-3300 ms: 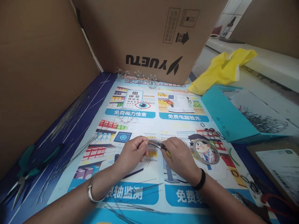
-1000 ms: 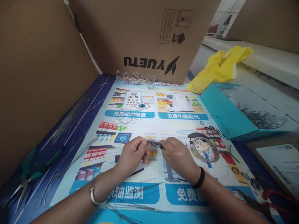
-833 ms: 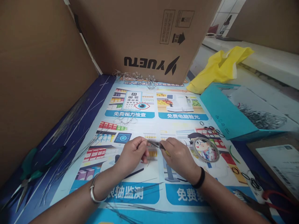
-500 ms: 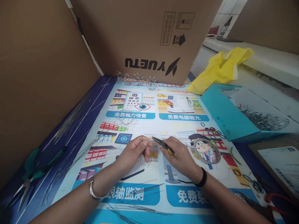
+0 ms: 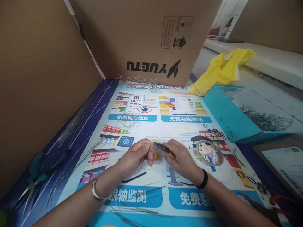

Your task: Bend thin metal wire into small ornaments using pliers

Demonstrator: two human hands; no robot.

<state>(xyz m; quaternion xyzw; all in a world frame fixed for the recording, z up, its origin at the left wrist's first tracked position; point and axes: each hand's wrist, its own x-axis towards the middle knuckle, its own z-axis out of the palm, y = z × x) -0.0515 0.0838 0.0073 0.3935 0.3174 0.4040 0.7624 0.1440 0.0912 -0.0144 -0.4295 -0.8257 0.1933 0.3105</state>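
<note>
My left hand (image 5: pixel 138 154) pinches a thin wire (image 5: pixel 145 169) between thumb and fingers; it curves into a loop below them. My right hand (image 5: pixel 181 156) is wrapped round needle-nose pliers (image 5: pixel 161 147) with yellow-and-black handles. The pliers' jaws point left, and their tips meet the wire at my left fingertips. Whether the jaws are clamped on the wire cannot be made out. Loose straight wires (image 5: pixel 142 212) lie on the printed poster sheet (image 5: pixel 151 135) in front of my forearms.
Green-handled pliers (image 5: pixel 35 179) lie at left beside more wires (image 5: pixel 71 123). Bent wire pieces (image 5: pixel 137 80) sit by the cardboard wall (image 5: pixel 146 37). At right are black rings (image 5: pixel 214 130), a round clear dish (image 5: pixel 210 153), a teal box (image 5: pixel 227 116) holding wires, and red-handled pliers (image 5: pixel 281 201).
The wire below my left fingers now shows as a rounded loop, where its ends hung more loosely before. The pliers' tips have dropped slightly and sit right against the left fingertips.
</note>
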